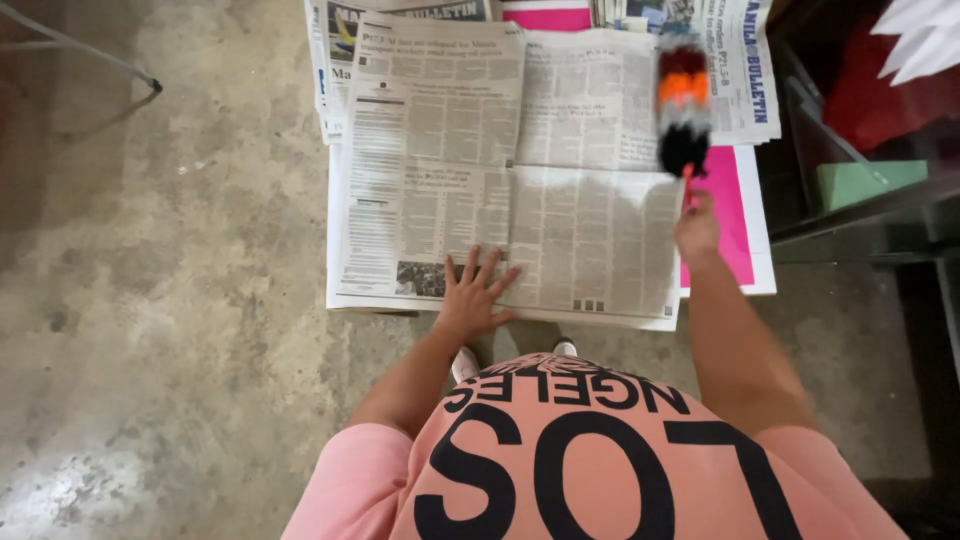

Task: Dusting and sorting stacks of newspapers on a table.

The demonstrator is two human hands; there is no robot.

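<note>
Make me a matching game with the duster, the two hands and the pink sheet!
Things:
1. left hand
2. right hand
3. duster
4. pink sheet

Places or states:
A. sticks out from under the newspaper
B. flat on the newspaper, fingers spread
C. blurred above the paper's right side
D. grips a thin handle

Pairs: 1-B, 2-D, 3-C, 4-A

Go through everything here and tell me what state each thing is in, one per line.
Newspaper: spread open flat on the floor.
Left hand: fingers splayed, pressing on the newspaper.
Right hand: closed around the duster's handle.
Duster: held over the newspaper, blurred.
Pink sheet: lying under the newspaper.
</note>
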